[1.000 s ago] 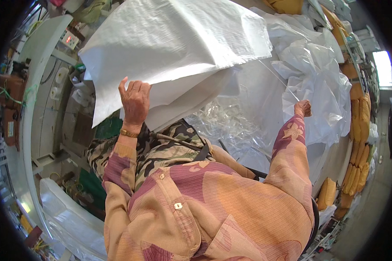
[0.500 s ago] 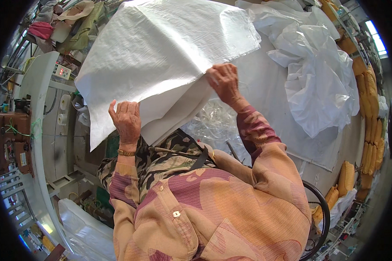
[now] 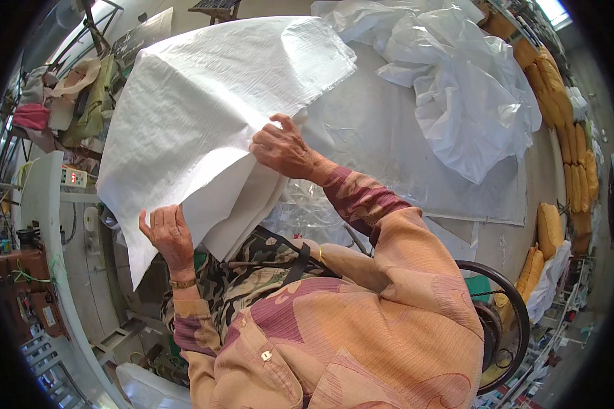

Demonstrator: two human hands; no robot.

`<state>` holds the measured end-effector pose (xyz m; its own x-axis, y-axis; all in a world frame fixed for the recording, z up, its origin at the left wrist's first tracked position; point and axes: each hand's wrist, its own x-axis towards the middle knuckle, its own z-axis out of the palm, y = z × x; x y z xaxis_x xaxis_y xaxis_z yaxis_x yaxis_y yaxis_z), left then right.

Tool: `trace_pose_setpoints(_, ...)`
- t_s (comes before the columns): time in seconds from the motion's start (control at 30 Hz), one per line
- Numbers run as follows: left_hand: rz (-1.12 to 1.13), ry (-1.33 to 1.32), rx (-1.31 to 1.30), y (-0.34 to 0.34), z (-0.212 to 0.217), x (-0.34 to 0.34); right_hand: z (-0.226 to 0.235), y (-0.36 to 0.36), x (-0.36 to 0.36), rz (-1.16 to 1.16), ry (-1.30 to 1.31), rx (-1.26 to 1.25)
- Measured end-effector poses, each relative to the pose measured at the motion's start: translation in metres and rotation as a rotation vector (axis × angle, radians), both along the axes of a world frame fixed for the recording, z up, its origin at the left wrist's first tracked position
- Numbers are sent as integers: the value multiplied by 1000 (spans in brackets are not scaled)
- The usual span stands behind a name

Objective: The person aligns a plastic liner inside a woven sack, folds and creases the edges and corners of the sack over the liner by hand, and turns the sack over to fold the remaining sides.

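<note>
A large sheet of white woven plastic (image 3: 198, 95), like sack cloth, spreads out in front of me with a raised crease. At its near left corner, my left hand (image 3: 170, 235) is closed on the edge, thumb and fingers pinching it. My right hand (image 3: 285, 146) grips the same edge farther right and higher, fingers curled over it. Between the hands the edge is lifted, and a lower white layer (image 3: 242, 208) shows beneath. The fingertips under the sheet are hidden.
Crumpled translucent plastic film (image 3: 467, 88) lies at the far right. Clear plastic scraps (image 3: 303, 208) are by my knees. A pale machine frame (image 3: 44, 198) with a small control box (image 3: 74, 177) stands left. Yellow bundles (image 3: 549, 228) line the right side. A black wheel rim (image 3: 522, 320) is beside me.
Both hands have come nearer to me and leftward with the sheet's edge. The sheet has been drawn along, and its left corner hangs lower. The whole view has also shifted.
</note>
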<state>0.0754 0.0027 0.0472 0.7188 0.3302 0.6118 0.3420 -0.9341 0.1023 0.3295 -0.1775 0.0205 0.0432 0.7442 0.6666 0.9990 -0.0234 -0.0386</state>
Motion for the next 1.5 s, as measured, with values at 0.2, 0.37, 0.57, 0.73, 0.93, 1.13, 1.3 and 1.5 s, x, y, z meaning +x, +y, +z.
trace_pose_setpoints(0.2, -1, -6, 16, 0, 8, 3, 0, 11, -10, 31, -53, -16)
trace_pose_setpoints(0.37, -4, 24, 17, -1, 16, 6, 11, 13, -13, 1, -23, -84)
trace_pose_setpoints(0.57, -46, 36, 7, -7, 5, 2, 26, 26, -2, -162, 290, -24)
trace_pose_setpoints(0.73, 70, 17, 11, 4, 5, -8, -43, -48, 126, -853, 325, -93)
trace_pose_setpoints(0.93, 45, -6, -33, 6, 0, -7, -58, -167, 195, -1176, 338, -184)
trace_pose_setpoints(1.13, 62, -8, -5, 2, 14, -6, -10, -66, 77, -435, 208, 38)
trace_pose_setpoints(1.3, 62, -7, 11, 1, 16, -3, 0, -10, 18, -180, 78, -47)
trace_pose_setpoints(1.5, 49, 12, 9, 0, 17, -3, 7, -6, 27, -168, 92, -58)
